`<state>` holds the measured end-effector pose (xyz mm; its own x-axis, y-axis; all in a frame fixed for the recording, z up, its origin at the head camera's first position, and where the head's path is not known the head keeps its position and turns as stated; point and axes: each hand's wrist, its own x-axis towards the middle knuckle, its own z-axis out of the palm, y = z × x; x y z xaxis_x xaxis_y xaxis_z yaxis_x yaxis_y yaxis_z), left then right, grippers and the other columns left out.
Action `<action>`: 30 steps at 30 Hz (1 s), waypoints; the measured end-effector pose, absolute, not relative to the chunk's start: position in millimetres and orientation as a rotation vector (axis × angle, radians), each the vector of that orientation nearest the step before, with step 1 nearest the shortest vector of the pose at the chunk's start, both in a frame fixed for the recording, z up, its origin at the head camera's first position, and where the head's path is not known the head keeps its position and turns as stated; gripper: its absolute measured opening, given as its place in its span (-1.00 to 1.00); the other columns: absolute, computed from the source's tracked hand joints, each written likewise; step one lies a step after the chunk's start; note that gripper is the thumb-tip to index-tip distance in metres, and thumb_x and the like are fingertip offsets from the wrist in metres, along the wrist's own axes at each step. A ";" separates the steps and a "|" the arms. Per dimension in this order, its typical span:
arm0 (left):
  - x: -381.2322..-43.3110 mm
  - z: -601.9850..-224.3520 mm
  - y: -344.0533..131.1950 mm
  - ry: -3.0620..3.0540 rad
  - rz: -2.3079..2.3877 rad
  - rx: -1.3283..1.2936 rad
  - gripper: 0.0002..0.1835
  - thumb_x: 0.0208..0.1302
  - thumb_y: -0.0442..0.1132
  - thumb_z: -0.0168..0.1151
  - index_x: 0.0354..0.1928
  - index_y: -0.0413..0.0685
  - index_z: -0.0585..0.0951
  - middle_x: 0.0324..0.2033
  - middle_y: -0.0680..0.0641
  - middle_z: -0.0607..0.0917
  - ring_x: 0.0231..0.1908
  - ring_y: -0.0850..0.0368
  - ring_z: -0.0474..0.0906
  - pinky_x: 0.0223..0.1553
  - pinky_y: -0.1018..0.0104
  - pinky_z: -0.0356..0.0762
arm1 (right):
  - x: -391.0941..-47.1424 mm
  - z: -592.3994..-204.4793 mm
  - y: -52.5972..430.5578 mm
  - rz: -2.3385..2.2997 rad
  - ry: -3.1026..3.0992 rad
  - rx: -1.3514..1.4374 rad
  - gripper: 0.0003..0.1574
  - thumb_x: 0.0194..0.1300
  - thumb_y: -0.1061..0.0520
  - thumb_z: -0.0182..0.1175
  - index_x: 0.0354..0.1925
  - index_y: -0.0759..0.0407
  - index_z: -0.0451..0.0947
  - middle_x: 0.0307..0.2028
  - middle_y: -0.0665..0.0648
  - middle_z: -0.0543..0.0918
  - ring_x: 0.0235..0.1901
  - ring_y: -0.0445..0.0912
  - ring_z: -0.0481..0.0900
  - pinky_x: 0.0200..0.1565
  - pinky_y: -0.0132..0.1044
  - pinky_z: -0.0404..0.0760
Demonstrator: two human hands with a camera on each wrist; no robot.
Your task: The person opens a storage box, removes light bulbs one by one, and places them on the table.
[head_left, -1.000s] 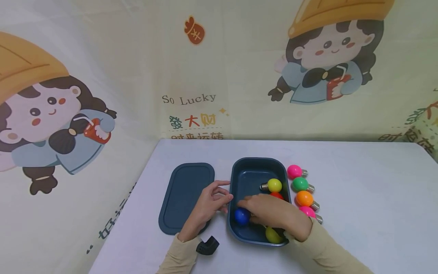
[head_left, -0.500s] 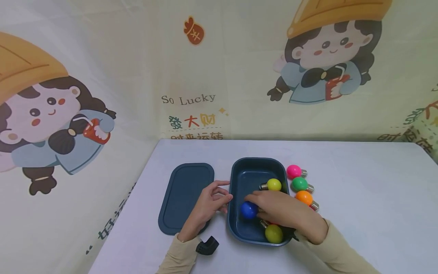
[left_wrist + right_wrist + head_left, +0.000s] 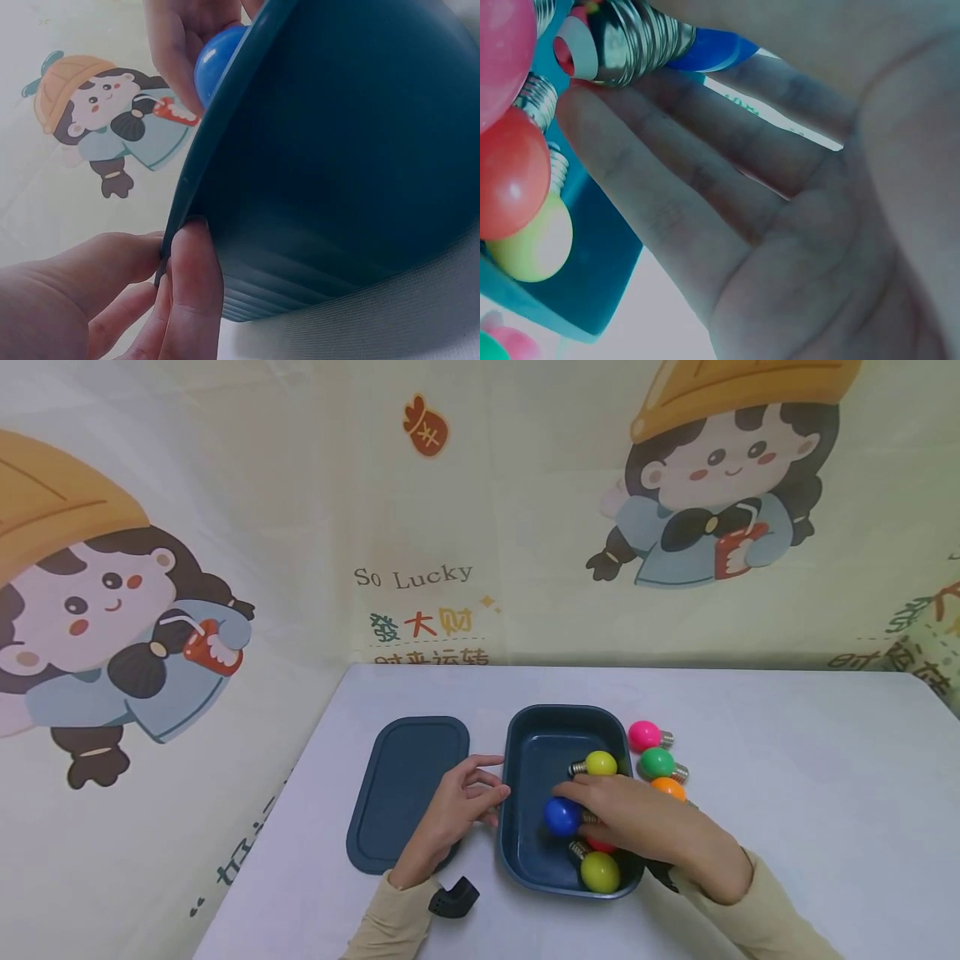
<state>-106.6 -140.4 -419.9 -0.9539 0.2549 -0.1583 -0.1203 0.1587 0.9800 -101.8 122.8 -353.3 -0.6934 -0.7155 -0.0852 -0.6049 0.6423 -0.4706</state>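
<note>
On the white table (image 3: 810, 760), we see a box (image 3: 538, 756) holding yellow bulbs (image 3: 600, 872) and a red bulb (image 3: 514, 180); the right hand's (image 3: 645, 821) fingers pinch the blue bulb (image 3: 562, 817) over it (the left hand (image 3: 463, 799) pinches the rim (image 3: 196, 154)).

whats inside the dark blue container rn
A yellow bulb, an olive-yellow bulb and two reddish bulbs. The right hand, gripping a blue bulb, hides part of the container, so more underneath can't be ruled out.
</note>
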 end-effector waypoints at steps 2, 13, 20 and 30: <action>-107.3 -420.0 -141.0 2.154 1.862 0.131 -0.47 0.31 -0.24 0.34 0.30 -0.15 0.47 -0.21 -0.17 0.63 -0.45 0.17 0.62 -0.40 0.30 0.70 | -101.4 -352.0 124.6 -0.600 2.607 -1.079 -0.50 0.21 0.12 0.41 0.11 0.10 0.55 -0.07 0.06 0.67 -0.13 -0.06 0.66 -0.07 -0.09 0.72; -111.4 -420.2 -143.6 2.153 1.863 0.141 -0.47 0.30 -0.27 0.34 0.29 -0.16 0.47 -0.21 -0.20 0.63 -0.46 0.16 0.61 -0.39 0.23 0.71 | -99.9 -345.9 139.4 -0.666 2.600 -1.022 -0.44 0.19 0.11 0.43 0.14 0.15 0.54 0.01 0.08 0.64 -0.03 0.00 0.63 -0.04 -0.07 0.71; -113.3 -421.1 -144.3 2.163 1.856 0.139 -0.46 0.30 -0.26 0.34 0.30 -0.16 0.46 -0.21 -0.20 0.64 -0.43 0.16 0.62 -0.38 0.19 0.72 | -101.1 -348.0 148.8 -0.656 2.607 -0.947 -0.42 0.17 0.09 0.45 0.16 0.09 0.55 0.07 0.12 0.64 0.01 0.01 0.63 -0.09 -0.11 0.73; -116.7 -420.4 -142.4 2.152 1.867 0.138 -0.47 0.31 -0.27 0.33 0.30 -0.19 0.46 -0.21 -0.19 0.62 -0.45 0.17 0.60 -0.38 0.15 0.72 | -102.4 -351.7 164.5 -0.676 2.597 -0.952 -0.40 0.08 0.16 0.50 0.09 0.10 0.55 -0.06 0.04 0.64 -0.11 -0.07 0.62 -0.20 -0.18 0.75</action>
<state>-116.7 -142.4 -420.4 -0.9539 0.2582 -0.1530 -0.1150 0.1564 0.9810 -102.4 164.5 -351.7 -0.7383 -0.6656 -0.1091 -0.5279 0.6709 -0.5208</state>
